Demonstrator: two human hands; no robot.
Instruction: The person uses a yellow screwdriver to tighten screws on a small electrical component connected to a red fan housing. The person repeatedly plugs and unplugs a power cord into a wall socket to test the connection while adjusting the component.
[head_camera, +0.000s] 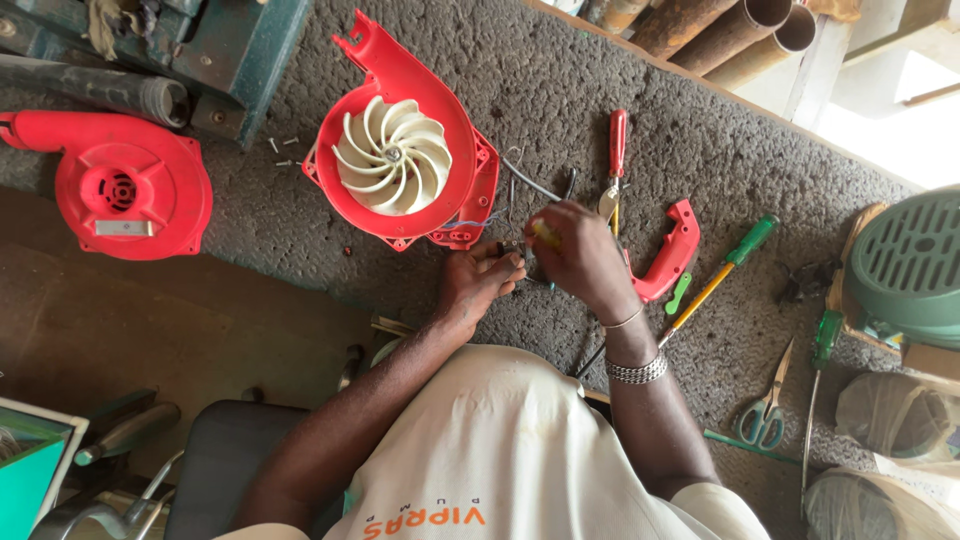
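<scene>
An opened red blower housing (468, 170) with a cream fan wheel (392, 157) lies on the grey mat in front of me. Thin wires trail from it toward my hands. My left hand (478, 278) pinches a small dark part at the wire ends. My right hand (580, 255) is closed around a yellow-handled tool whose tip meets that part. A red handle piece (672, 250) lies just right of my right hand.
A second, closed red blower (130, 185) lies at the left. A red-handled screwdriver (618, 150), a green-handled screwdriver (725, 270), another green tool (822, 345) and scissors (765, 415) lie to the right. Loose screws (283, 150), a green fan cover (905, 265) and pipes (730, 30) lie around.
</scene>
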